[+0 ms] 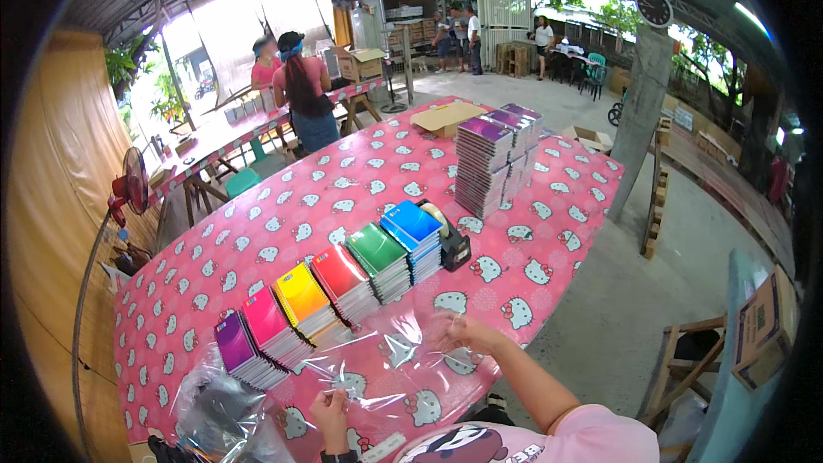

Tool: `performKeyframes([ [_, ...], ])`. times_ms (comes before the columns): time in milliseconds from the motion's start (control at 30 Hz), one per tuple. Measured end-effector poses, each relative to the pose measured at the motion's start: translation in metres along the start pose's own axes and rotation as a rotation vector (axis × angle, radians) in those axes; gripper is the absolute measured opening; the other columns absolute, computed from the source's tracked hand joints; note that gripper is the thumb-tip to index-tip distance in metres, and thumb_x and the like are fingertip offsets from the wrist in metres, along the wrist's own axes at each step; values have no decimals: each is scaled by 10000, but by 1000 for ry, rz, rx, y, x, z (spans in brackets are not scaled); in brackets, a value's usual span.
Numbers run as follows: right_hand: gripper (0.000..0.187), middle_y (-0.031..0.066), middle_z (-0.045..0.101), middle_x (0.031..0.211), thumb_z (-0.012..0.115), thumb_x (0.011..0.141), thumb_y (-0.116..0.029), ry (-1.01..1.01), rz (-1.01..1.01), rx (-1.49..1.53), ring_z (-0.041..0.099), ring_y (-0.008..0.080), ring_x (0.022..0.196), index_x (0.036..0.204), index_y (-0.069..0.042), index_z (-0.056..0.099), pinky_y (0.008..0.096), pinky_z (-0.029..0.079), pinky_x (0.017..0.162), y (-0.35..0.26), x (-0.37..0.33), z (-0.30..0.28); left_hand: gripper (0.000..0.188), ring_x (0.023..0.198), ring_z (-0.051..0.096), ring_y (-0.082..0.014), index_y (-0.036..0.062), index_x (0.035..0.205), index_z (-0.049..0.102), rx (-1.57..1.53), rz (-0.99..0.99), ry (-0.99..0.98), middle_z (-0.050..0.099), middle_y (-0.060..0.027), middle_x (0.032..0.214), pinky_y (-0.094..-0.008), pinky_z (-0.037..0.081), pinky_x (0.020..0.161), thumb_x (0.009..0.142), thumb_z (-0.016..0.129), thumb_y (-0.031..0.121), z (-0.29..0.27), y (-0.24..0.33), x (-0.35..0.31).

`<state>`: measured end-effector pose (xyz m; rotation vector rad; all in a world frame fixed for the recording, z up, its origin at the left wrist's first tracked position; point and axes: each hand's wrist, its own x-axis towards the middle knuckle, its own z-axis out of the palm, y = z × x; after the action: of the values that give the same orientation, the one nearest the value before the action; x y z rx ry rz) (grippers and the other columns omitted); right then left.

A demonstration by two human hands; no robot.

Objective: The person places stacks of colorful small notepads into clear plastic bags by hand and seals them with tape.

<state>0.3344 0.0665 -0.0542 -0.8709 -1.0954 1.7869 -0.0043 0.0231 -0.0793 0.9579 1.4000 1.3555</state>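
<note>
A clear plastic bag [377, 362] is stretched between my two hands, low over the front of the table. My left hand [330, 414] pinches its near left side. At the far right side of the bag, my right hand [463, 333] has its fingers curled on the film. Just beyond lies a row of spiral notebook stacks: purple [244, 350], pink [273, 323], yellow [304, 296], red [343, 279], green [377, 257] and blue [411, 231]. More crumpled clear plastic bags [219, 411] lie left of my left hand.
A black tape dispenser [453, 244] stands beside the blue stack. Behind it rise tall notebook stacks [493, 163] and a flat cardboard piece [447, 118]. A fan [130, 182] stands left of the pink patterned table [291, 197]. Two people [302, 86] work at another table.
</note>
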Motion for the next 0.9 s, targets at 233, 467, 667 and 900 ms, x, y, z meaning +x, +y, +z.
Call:
performKeyframes([
  [233, 162, 62, 591, 648, 647, 787, -115, 624, -110, -247, 528, 144, 529, 771, -3, 532, 332, 405, 466, 62, 32, -9, 227, 477, 390, -36, 25, 753, 604, 81, 100, 155, 472, 40, 545, -216, 288, 414, 873, 574, 215, -20, -19, -5],
  [467, 191, 203, 554, 649, 577, 815, -142, 820, -223, -924, 559, 358, 631, 778, 28, 501, 412, 416, 570, 77, 39, 6, 208, 477, 386, -54, 12, 770, 597, 313, 14, 286, 468, 44, 569, -225, 293, 421, 886, 551, 178, -34, -62, -5],
  [667, 227, 215, 553, 682, 533, 854, -210, 731, -358, -787, 538, 363, 619, 802, 11, 517, 410, 419, 578, 79, 42, 12, 155, 529, 433, -63, 7, 798, 583, 26, 65, 304, 516, 10, 631, -232, 364, 444, 889, 538, 125, -41, -79, -4],
  [900, 188, 223, 580, 768, 544, 834, -178, 669, -232, -1066, 568, 381, 723, 852, 9, 527, 436, 430, 625, 92, 44, -3, 161, 543, 450, -63, 33, 772, 535, -6, 17, 323, 510, 7, 645, -220, 383, 445, 870, 569, 156, -50, -93, 3],
])
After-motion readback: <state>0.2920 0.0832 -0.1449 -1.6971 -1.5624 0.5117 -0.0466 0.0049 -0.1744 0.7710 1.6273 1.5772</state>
